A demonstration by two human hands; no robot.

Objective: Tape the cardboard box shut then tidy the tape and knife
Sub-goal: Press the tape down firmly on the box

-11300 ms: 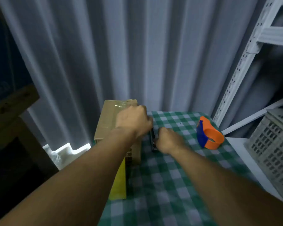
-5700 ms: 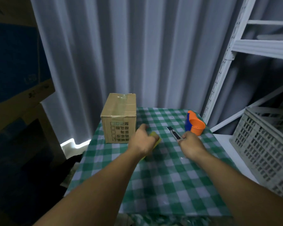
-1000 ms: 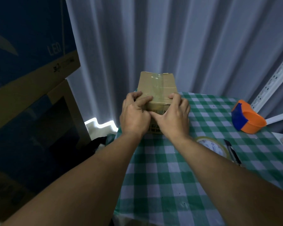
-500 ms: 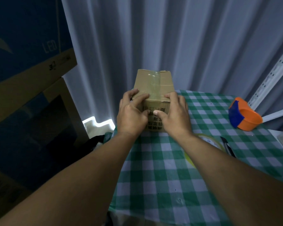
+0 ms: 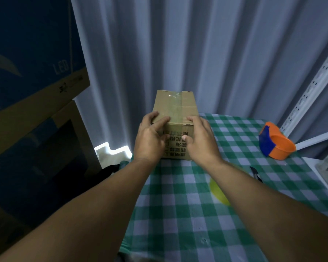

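Both hands, left hand and right hand, press spread-fingered on the box (light, stiff cardboard, probably), best gripped by its sides.

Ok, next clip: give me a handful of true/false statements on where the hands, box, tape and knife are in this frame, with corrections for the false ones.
1. Both hands rest on the near end of the cardboard box. True: the left hand and the right hand press on its near top edge and front face.
2. Clear tape runs along the box top. True.
3. The right hand holds the utility knife. False: it lies on the checked tablecloth, right of the right forearm.
4. The yellow tape roll sits on top of the box. False: it lies on the cloth, partly hidden by the right forearm.
5. The orange and blue tape dispenser stands at the table's right side. True.
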